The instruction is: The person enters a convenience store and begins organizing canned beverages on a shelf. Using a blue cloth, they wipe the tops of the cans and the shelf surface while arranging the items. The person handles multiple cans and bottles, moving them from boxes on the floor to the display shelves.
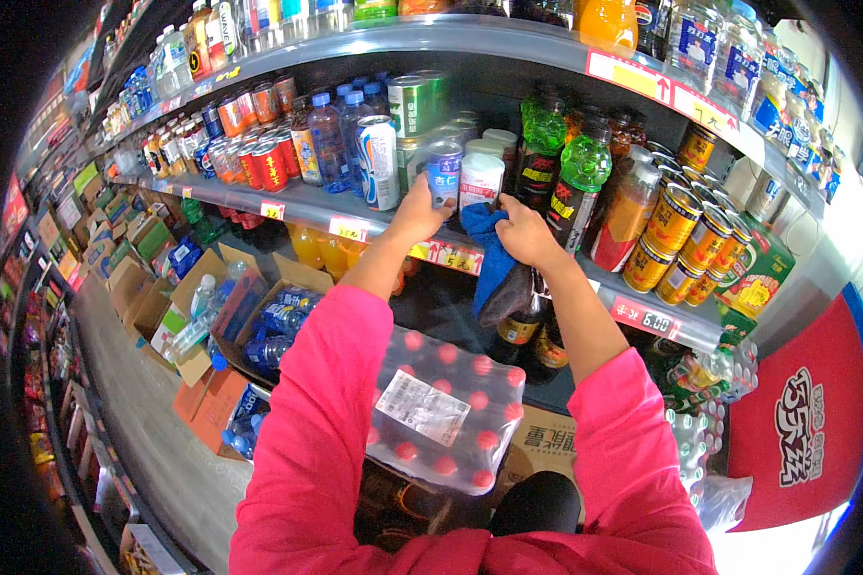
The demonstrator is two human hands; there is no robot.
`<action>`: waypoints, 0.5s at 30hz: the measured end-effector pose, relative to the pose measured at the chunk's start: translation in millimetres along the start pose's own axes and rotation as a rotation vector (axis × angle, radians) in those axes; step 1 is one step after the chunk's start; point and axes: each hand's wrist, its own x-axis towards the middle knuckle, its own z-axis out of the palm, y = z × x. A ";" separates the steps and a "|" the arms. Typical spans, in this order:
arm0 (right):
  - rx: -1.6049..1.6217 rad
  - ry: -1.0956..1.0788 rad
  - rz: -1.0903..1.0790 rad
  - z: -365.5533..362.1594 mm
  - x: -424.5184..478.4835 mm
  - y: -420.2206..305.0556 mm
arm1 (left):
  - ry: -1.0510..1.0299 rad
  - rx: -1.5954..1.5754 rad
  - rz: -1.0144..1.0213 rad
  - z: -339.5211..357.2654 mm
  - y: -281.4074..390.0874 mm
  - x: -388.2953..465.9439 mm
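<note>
My left hand (423,214) grips a blue and silver drink can (444,176) at the front of the middle shelf. Beside it stands a white and pink can (481,180). My right hand (523,231) holds a blue and dark grey cloth (498,262), which hangs over the shelf's front edge just below that white can. Green-capped bottles of green drink (581,172) stand right of my right hand. A tall white and blue can (378,164) stands left of my left hand.
A shrink-wrapped pack of red-capped bottles (446,410) lies below the shelf, before me. Stacked gold cans (672,212) stand at the shelf's right. Open cardboard boxes with bottles (280,316) sit lower left beside the aisle floor (137,374). An upper shelf edge (431,36) runs above my hands.
</note>
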 end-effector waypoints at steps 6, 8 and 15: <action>-0.007 -0.022 -0.069 -0.9 0.6 6.1 | -0.034 -0.031 0.039 -4.1 -3.9 11.4; -0.041 -0.055 -0.081 -2.4 1.9 1.3 | -0.076 -0.036 0.027 -7.2 -11.1 15.5; -0.023 -0.112 -0.085 -4.5 -11.2 -11.9 | 0.053 -0.357 -0.104 7.2 -33.4 5.1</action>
